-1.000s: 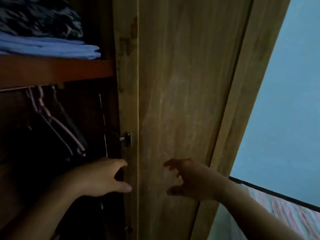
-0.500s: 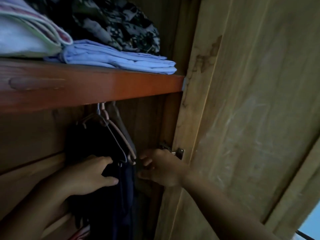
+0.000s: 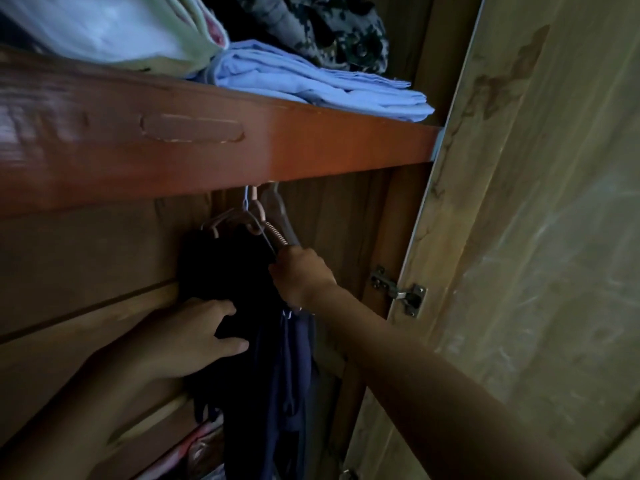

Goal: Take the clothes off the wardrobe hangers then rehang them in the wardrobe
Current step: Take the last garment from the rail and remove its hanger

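Below the shelf [image 3: 311,147], the right hand [image 3: 301,275] is gripping the hangers [image 3: 266,230] sloping down-right into it; the left hand [image 3: 194,337], lower-left, is pinching dark clothes [image 3: 242,306].

Hanger hooks [image 3: 250,194] vanish behind the shelf [image 3: 311,143] (rail hidden).

Glossy wood shelf [image 3: 311,140]; matt scuffed wood door [image 3: 554,237]; metal hinge [image 3: 401,292]; dark cloth garments [image 3: 263,358].
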